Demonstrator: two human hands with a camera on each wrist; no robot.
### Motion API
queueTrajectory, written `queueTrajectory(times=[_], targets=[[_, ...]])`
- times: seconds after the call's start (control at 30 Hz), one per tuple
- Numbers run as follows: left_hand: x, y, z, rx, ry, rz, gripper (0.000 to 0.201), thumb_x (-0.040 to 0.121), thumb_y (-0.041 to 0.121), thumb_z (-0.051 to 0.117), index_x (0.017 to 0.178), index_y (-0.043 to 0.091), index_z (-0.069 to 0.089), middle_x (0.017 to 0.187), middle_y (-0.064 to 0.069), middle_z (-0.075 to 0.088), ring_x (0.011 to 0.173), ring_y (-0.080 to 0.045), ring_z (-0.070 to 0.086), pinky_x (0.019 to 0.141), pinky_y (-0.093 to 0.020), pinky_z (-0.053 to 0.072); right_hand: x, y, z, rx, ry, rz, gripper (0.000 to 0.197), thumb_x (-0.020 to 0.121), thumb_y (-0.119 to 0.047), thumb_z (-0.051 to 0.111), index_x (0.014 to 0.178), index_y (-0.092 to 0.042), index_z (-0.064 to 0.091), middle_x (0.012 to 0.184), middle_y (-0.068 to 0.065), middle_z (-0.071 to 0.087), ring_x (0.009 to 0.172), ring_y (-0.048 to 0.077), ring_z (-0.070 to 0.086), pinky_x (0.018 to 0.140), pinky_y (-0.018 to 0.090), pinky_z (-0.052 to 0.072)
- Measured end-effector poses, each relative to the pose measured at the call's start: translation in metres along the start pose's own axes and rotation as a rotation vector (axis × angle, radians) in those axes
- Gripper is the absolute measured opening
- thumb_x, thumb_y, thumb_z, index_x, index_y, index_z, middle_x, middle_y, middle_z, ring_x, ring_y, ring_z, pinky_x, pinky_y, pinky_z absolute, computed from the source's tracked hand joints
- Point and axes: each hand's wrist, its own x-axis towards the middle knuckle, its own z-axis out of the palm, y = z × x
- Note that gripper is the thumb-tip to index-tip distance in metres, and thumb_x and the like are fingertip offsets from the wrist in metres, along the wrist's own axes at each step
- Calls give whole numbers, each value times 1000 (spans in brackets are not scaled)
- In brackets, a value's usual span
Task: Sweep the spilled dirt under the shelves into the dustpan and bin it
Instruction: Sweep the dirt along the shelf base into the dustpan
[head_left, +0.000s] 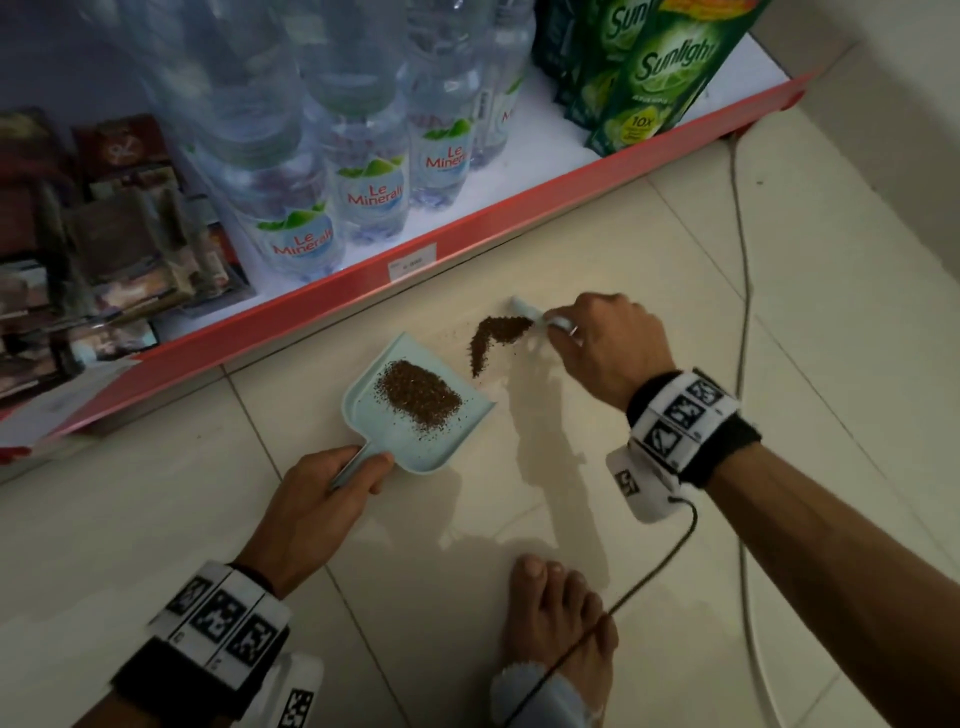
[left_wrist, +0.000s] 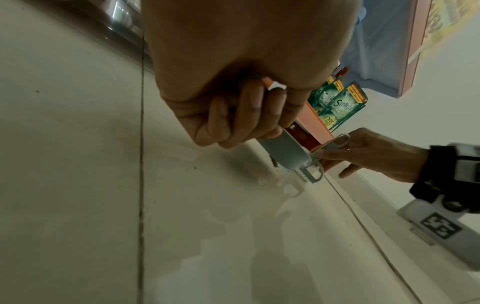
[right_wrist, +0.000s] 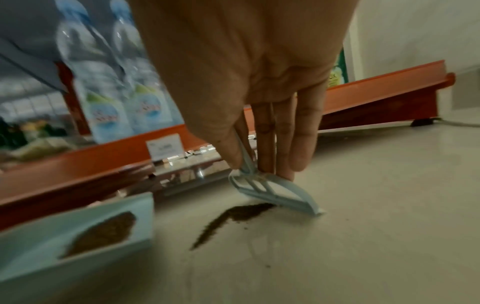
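Hand (head_left: 605, 345) on flat plastic scraper (right_wrist: 279, 193)

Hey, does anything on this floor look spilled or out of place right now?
Yes. A curved streak of brown dirt still lies on the floor tiles between the dustpan and the scraper. More dirt already sits in the dustpan. Nothing else looks spilled or damaged.

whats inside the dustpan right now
The dustpan holds a heap of brown dirt in the middle of its tray, with loose specks around it. The left hand grips the handle, covering most of it.
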Motion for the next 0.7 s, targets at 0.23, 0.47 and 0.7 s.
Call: queueTrajectory(times=[0.23,0.47,0.7], targets=[[-4,-3,-4,11,-1,-1,38,94,41,57,68,13,56,49,7,40,47,-9,36,52,-25,30,12,22,-25,29,191,161,29,98,-35,47,103,-22,72,91,13,69,70,33,58,56,26,33],[-5,3,-1,20,-6,5,37,95,39,57,69,13,57,48,6,42,46,-10,38,52,-26,31,68,69,-30,23,87,441,32,98,-30,50,114,-9,69,110,24,63,96,44,61,80,45,53],[-9,-1,-3,49,20,-2,36,95,39,57,69,14,55,48,9,40,46,-7,37,53,-26,31,6,4,-1,19,23,5,29,99,-37,46,102,-24,71,90,5,71,77,30,64,57,26,37]])
